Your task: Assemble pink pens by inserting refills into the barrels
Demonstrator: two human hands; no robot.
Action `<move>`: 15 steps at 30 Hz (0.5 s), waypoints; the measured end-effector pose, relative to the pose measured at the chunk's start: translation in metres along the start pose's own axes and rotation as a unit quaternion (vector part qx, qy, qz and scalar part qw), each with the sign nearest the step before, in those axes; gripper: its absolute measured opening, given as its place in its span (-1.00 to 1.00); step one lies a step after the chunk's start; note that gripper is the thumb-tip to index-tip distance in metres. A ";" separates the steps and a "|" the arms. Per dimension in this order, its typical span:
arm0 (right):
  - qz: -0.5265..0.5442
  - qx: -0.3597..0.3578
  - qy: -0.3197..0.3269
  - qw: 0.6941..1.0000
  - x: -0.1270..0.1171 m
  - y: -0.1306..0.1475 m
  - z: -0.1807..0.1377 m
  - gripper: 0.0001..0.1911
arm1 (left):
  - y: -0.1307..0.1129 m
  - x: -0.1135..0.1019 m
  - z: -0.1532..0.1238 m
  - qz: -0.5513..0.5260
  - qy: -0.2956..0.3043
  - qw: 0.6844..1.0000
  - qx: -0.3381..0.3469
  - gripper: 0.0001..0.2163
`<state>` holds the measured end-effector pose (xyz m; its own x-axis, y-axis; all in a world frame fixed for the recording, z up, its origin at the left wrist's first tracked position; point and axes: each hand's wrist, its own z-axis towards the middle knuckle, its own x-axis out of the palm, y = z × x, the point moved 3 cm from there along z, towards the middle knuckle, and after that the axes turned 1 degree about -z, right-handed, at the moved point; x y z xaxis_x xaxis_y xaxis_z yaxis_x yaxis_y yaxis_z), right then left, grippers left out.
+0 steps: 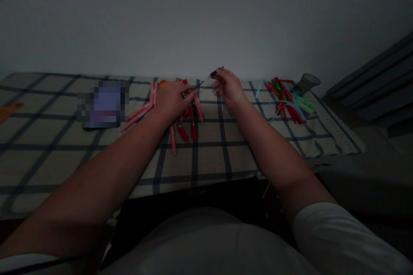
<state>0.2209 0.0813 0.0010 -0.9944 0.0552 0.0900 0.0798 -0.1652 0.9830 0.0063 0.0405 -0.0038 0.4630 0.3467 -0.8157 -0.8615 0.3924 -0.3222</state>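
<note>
While the person's grey shirt (206,240) fills the bottom of the frame, both forearms reach up over a tabletop covered by a pale cloth (209,161) with dark crossing lines. Nearest on the cloth, just left of the frame's middle, a pink stick (173,139) points toward the person, with red pieces (193,131) beside it. More pink sticks (138,116) lie to the left, by the forearm. At the centre left is a blurred-out flat object (108,105), bluish in its middle; an orange item (9,111) sits at the left edge. Right of centre, a loose heap of coloured strips (287,103) shows red, green and light blue. Above the pink and red pieces, the left hand (176,96) pinches a slim dark item (213,73), and the right hand (229,86) grips its upper end between thumb and finger, other fingers curled; whether it is one piece is too dim to tell. Beyond the strips stands or leans a clear glass (308,81), before the plain grey wall (206,17).
</note>
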 end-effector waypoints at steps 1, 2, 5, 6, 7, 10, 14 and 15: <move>-0.002 -0.002 0.002 1.000 0.000 0.000 0.000 -0.52 | 0.000 0.000 0.000 0.000 0.001 1.000 0.000 -0.62; -0.010 -0.004 0.003 1.000 0.001 0.001 -0.001 -0.52 | 0.000 0.000 0.000 -0.001 0.001 1.000 0.001 -0.62; -0.040 -0.007 0.007 0.999 0.003 0.003 -0.003 -0.49 | 0.001 0.000 0.000 -0.010 0.001 1.000 0.001 -0.61; -0.045 -0.007 0.008 0.999 0.003 0.003 -0.004 -0.49 | 0.001 0.000 0.000 -0.012 0.001 1.000 0.001 -0.61; -0.045 -0.006 0.010 0.999 0.004 0.003 -0.004 -0.49 | 0.000 -0.001 0.000 -0.013 0.002 1.000 0.001 -0.61; -0.026 0.001 0.014 1.000 0.004 0.002 -0.004 -0.53 | 0.000 -0.001 0.000 -0.012 0.009 1.000 -0.003 -0.62; -0.010 0.011 0.022 1.000 0.004 0.000 -0.003 -0.59 | 0.000 -0.001 0.000 -0.010 0.012 1.000 -0.008 -0.60; -0.015 0.014 0.021 1.000 0.004 0.000 -0.003 -0.58 | 0.000 -0.001 0.000 -0.010 0.009 1.000 -0.005 -0.60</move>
<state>0.2165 0.0783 0.0010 -0.9984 0.0182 0.0544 0.0513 -0.1375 0.9892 0.0057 0.0402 -0.0035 0.4773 0.3237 -0.8170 -0.8539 0.3903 -0.3443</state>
